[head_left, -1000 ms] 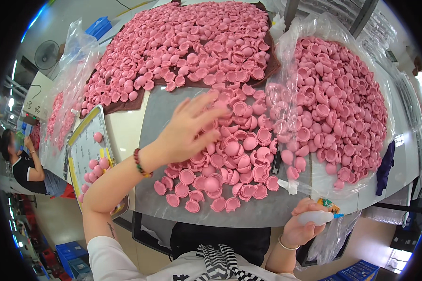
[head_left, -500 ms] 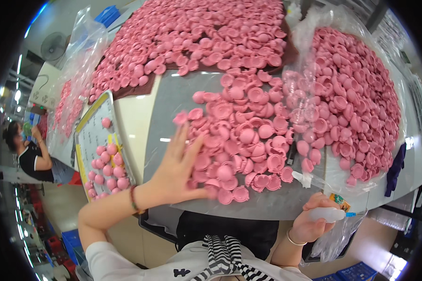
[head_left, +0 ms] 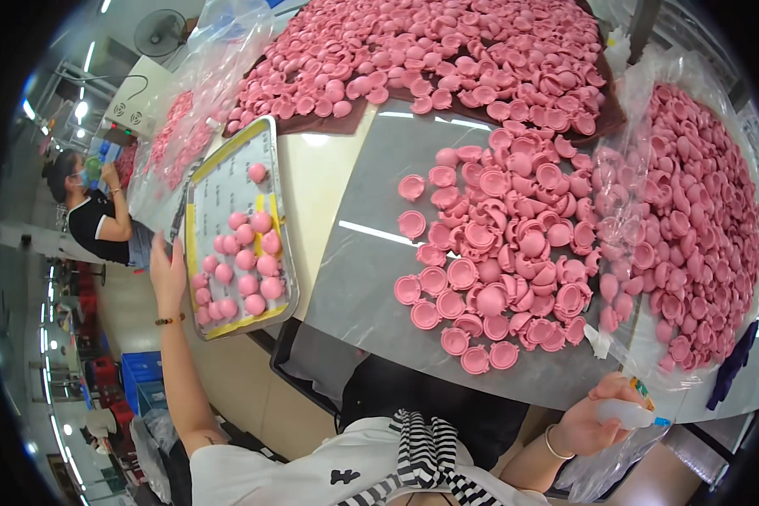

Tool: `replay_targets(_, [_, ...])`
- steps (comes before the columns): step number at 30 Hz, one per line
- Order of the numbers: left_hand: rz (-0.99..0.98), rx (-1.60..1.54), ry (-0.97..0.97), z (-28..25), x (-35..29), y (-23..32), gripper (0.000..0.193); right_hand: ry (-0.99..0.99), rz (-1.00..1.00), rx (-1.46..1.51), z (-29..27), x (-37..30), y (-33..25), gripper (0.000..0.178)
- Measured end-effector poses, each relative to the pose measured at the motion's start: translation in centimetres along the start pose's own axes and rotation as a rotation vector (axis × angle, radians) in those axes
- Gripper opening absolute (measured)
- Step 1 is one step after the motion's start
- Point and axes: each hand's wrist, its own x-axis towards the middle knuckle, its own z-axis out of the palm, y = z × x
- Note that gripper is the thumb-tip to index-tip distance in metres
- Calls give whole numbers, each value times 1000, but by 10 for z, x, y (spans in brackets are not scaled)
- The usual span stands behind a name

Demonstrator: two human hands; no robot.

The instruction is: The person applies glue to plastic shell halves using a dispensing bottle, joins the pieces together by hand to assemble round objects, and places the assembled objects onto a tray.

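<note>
My left hand (head_left: 169, 266) is beside the left edge of a metal tray (head_left: 288, 295), its fingers stretched out and nothing seen in them. On the tray's white and yellow lining lie several closed pink balls (head_left: 246, 260). My right hand (head_left: 594, 422) is wrapped round a small white squeeze bottle (head_left: 624, 414) with a blue tip, off the table's front edge. Between my hands, a loose heap of pink half shells (head_left: 481, 234) covers part of the grey mat (head_left: 354, 278); some shells lie hollow side up.
A large pile of pink shells (head_left: 413, 51) spreads over a brown cloth (head_left: 337, 122) at the back. More shells fill a clear plastic bag (head_left: 641, 160) on the right. A person (head_left: 97, 215) works at the far left, near a fan (head_left: 160, 32). Blue crates (head_left: 141, 378) stand below left.
My left hand has left the shell heap and moved left, past the tray. Some shells at the heap's left side now lie spread out. The view has turned left; the bottle stays in my right hand.
</note>
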Motion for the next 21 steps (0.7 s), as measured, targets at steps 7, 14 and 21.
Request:
replay_targets(7, [-660,-966,-304,8,-100,7,32,1,32,-36,-5,-5,1,39])
replay_targets(14, [-890,-1337,-542,-34,-152,158,26,-3,71,-1,-7,-5,1,40])
replay_targets(21, [35,-816,-405,-43,-130,186,9,20,24,-74,1,-2,1,39])
